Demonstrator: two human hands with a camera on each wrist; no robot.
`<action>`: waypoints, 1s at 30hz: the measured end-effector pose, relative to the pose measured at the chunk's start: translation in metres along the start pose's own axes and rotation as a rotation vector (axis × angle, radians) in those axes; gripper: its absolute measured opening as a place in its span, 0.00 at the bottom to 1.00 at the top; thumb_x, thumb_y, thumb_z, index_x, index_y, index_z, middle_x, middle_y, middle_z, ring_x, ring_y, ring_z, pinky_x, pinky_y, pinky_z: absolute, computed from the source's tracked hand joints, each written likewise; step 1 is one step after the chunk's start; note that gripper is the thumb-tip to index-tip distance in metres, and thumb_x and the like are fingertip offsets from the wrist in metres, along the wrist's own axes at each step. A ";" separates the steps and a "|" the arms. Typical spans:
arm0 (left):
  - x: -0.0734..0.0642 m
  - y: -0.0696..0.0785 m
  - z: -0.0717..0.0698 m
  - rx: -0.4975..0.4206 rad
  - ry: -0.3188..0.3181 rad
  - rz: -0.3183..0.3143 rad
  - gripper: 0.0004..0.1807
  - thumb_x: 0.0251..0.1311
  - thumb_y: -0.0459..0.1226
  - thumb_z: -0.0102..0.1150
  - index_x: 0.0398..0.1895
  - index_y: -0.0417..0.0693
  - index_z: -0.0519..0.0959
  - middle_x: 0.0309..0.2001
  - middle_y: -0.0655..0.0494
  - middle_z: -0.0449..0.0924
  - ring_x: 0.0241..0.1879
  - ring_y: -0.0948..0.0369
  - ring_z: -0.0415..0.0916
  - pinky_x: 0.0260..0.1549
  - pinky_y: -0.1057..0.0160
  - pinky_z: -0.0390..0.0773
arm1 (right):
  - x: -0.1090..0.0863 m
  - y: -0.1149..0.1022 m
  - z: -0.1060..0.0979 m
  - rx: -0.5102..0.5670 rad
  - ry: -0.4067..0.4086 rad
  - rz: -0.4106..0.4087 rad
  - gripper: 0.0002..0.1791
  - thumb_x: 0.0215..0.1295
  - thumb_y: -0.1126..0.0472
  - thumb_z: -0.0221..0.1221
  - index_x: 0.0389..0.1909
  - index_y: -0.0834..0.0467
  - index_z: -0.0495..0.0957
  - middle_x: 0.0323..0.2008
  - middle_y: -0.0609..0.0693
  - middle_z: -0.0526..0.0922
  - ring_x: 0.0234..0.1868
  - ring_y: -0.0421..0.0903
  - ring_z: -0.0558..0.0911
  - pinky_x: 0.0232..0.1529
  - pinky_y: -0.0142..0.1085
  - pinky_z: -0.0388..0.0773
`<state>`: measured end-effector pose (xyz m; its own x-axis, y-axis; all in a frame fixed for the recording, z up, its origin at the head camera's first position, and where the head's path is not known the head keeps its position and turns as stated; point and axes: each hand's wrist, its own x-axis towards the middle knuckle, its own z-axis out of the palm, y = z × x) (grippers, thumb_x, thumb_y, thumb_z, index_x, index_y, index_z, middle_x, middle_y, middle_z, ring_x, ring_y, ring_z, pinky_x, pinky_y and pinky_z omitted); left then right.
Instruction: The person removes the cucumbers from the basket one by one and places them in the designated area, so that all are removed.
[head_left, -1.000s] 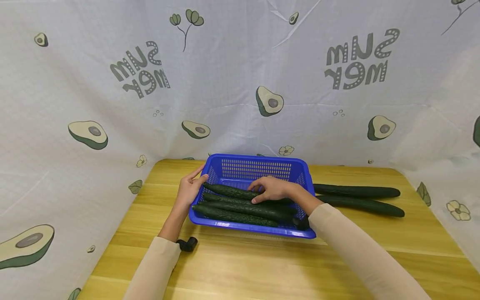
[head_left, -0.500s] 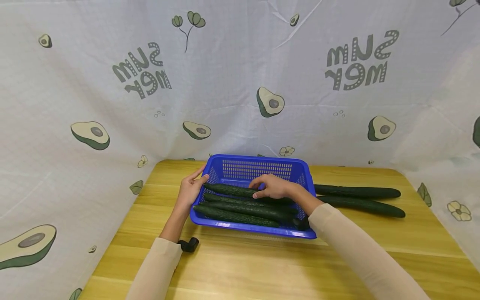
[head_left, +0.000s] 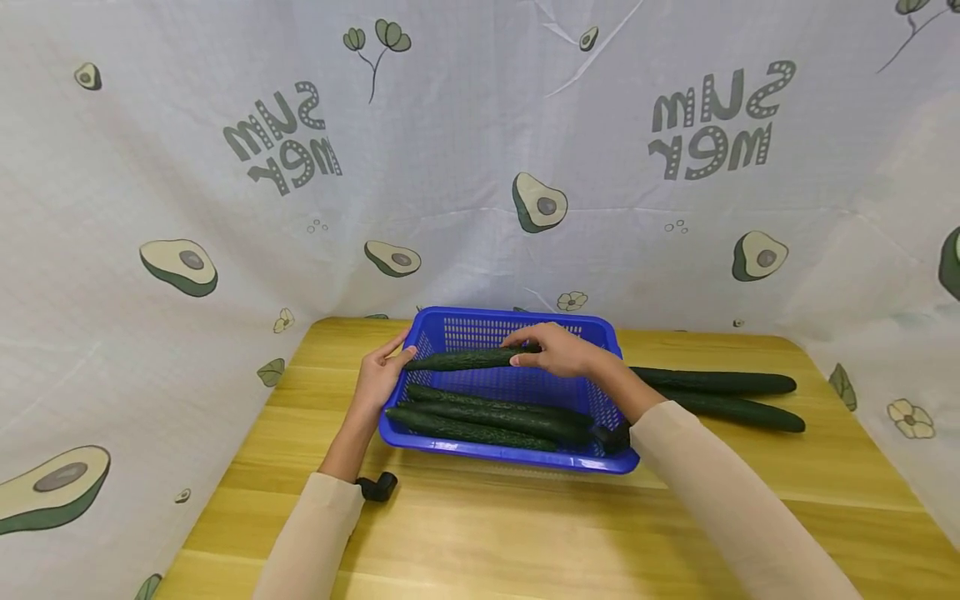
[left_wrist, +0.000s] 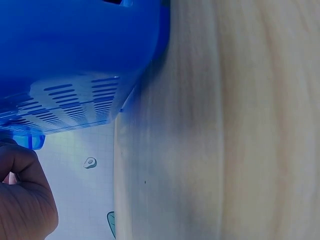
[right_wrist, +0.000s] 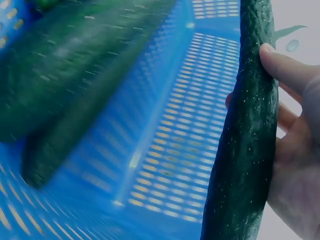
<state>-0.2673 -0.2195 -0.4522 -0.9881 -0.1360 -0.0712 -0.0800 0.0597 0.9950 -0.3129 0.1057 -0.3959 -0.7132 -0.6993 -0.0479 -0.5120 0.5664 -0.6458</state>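
My right hand (head_left: 561, 350) grips a long dark-green cucumber (head_left: 468, 359) around its middle and holds it above the floor of a blue plastic basket (head_left: 517, 462). In the right wrist view, thumb and fingers wrap that cucumber (right_wrist: 245, 130) from the right. At the basket's left end, my left hand (head_left: 378, 379) holds the rim, with the thumb on top. Several other cucumbers (head_left: 487, 412) lie side by side along the near wall inside. The left wrist view shows the curled left hand (left_wrist: 25, 192) by the basket's slotted outer wall (left_wrist: 75, 100); its fingertips are hidden.
Two more cucumbers (head_left: 720, 382) lie on the wooden table (head_left: 510, 533) to the right of the basket, their left ends hidden behind it. A white printed cloth (head_left: 465, 167) hangs behind and at the sides of the table.
The cucumber in my right hand has risen off the basket floor and shifted toward the far wall, away from the others. My left hand stays on the rim.
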 end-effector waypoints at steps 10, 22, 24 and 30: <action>0.001 -0.001 0.000 0.004 -0.008 0.025 0.28 0.70 0.41 0.62 0.72 0.59 0.75 0.44 0.32 0.87 0.39 0.42 0.89 0.28 0.61 0.88 | -0.022 -0.009 -0.026 -0.050 0.071 -0.006 0.23 0.77 0.56 0.59 0.69 0.56 0.77 0.67 0.57 0.79 0.69 0.61 0.75 0.68 0.60 0.73; -0.001 0.000 0.001 -0.001 -0.018 0.010 0.29 0.71 0.45 0.63 0.74 0.59 0.73 0.51 0.32 0.85 0.46 0.39 0.87 0.31 0.60 0.89 | -0.053 0.005 -0.039 -0.046 0.150 0.012 0.21 0.76 0.56 0.60 0.66 0.57 0.79 0.63 0.58 0.81 0.63 0.60 0.79 0.63 0.60 0.76; -0.001 0.000 0.001 -0.002 -0.015 0.007 0.29 0.71 0.45 0.63 0.74 0.60 0.73 0.51 0.32 0.85 0.46 0.39 0.87 0.31 0.60 0.89 | -0.059 0.009 -0.041 -0.039 0.155 0.012 0.22 0.76 0.56 0.60 0.66 0.57 0.78 0.64 0.59 0.80 0.64 0.61 0.78 0.63 0.61 0.75; 0.000 -0.002 0.001 0.005 -0.010 0.006 0.29 0.70 0.45 0.64 0.74 0.59 0.73 0.51 0.32 0.85 0.45 0.39 0.87 0.30 0.61 0.88 | -0.079 0.020 -0.046 -0.030 0.178 0.052 0.23 0.77 0.55 0.58 0.68 0.58 0.77 0.68 0.63 0.77 0.68 0.66 0.74 0.67 0.66 0.71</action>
<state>-0.2674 -0.2190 -0.4537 -0.9899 -0.1257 -0.0658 -0.0744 0.0651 0.9951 -0.2893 0.1923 -0.3703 -0.8113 -0.5819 0.0569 -0.4843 0.6143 -0.6229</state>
